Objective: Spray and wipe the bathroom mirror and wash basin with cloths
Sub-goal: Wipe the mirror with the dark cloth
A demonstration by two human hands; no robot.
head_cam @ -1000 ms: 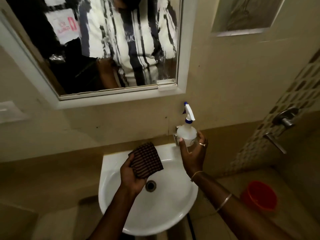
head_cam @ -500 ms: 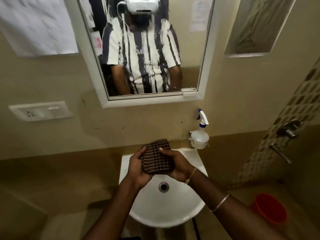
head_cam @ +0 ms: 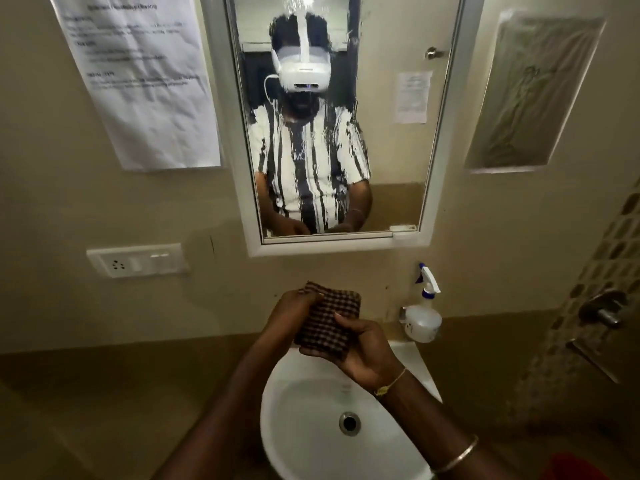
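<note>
held between left hand (head_cam: 294,308) and right hand (head_cam: 363,355), fingers curled: folded brown checked cloth (head_cam: 329,322). keep flat; wipe streaked white-framed mirror (head_cam: 391,157) above, top down.

To your left, 1 creased printed sheet (head_cam: 138,81) hangs on the beige wall (head_cam: 52,202), with a white switch plate (head_cam: 136,260) below it. To your right are a recessed niche (head_cam: 530,95), a metal tap (head_cam: 604,311) on patterned tiles (head_cam: 620,237), and a red bucket (head_cam: 575,467) low in the corner.
</note>
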